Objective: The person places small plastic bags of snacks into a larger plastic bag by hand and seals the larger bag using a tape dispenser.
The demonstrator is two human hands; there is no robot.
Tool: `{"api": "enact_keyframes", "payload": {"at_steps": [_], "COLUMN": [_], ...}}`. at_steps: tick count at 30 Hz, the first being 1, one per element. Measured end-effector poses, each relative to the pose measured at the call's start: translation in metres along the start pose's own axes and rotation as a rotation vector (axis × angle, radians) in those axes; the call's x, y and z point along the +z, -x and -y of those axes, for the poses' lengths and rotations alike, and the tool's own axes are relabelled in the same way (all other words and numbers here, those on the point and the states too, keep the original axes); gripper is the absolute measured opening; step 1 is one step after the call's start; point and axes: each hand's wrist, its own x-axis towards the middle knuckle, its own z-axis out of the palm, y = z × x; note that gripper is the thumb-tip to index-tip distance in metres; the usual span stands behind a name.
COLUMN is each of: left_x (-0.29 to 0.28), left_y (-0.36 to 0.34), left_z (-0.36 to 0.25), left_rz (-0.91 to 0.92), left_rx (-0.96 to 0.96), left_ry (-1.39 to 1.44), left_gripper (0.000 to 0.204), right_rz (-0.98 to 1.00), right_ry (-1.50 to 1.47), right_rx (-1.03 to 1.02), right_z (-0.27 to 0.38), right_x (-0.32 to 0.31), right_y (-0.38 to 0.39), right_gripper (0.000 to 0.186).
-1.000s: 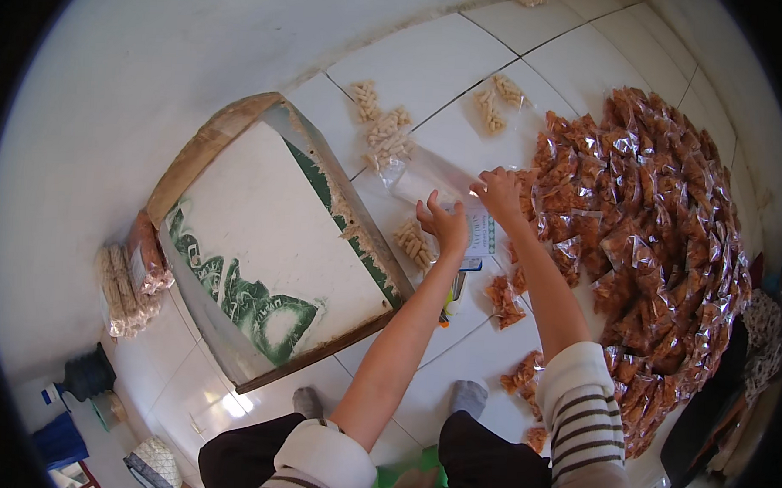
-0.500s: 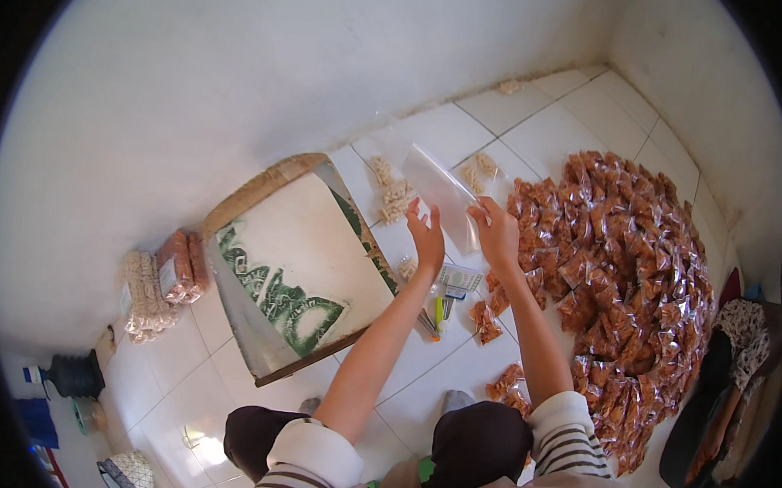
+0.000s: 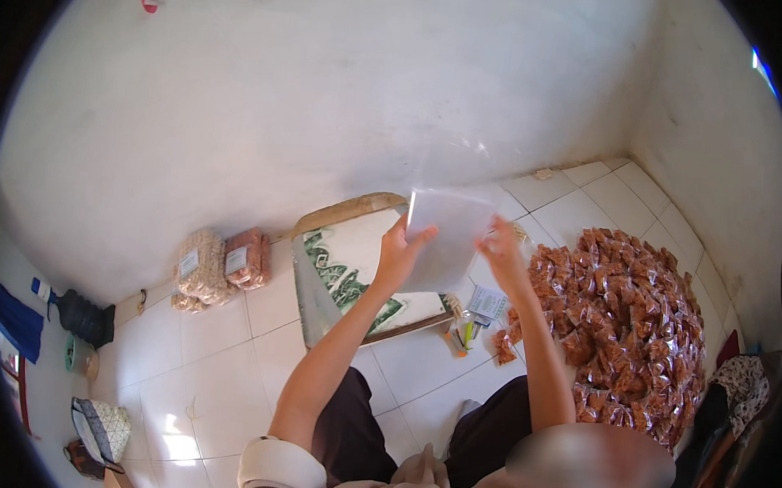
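My left hand grips the left edge of a clear, flat plastic bag, raised upright above the floor with its thumb lying over the front. My right hand pinches the bag at its right edge. Behind and below them lies a wide shallow board with a worn rim, white with green markings. Beside it on the tiles are a printed card, a yellow-green tool and pale snack pieces in small bags, largely hidden.
A big mound of small bags of reddish snacks covers the right floor. Large bags of pale and reddish snacks sit against the back wall. At left are a dark water jug and a patterned bag; dark cloths lie far right.
Both hands have lifted the clear bag off the low spot among the snacks and now hold it upright. My view has tilted up, showing more wall.
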Motion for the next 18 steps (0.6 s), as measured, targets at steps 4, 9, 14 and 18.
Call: {"api": "enact_keyframes", "payload": {"at_steps": [4,9,14,18], "left_x": [-0.028,-0.052,-0.066,-0.079], "left_y": [0.03,0.044,0.05,0.049], "left_z": [0.001,0.004,0.014,0.02], "left_rz": [0.027,0.218,0.256,0.236], "left_rx": [0.089,0.018,0.098,0.079], "left_ry": [-0.33,-0.582,-0.598,-0.631], "left_gripper": [0.036,0.029,0.027,0.026], "right_rz": [-0.398,-0.234,0.033,0.164], "right_ry": [0.116,0.293,0.035,0.406], "right_rx": [-0.265,-0.354,-0.017,-0.31], "right_z": [0.093,0.099,0.079,0.074], "right_x": [0.004,-0.009,-0.003,0.009], "right_y": [0.007,0.017,0.018,0.019], "right_gripper": [0.026,0.016,0.02,0.02]}}
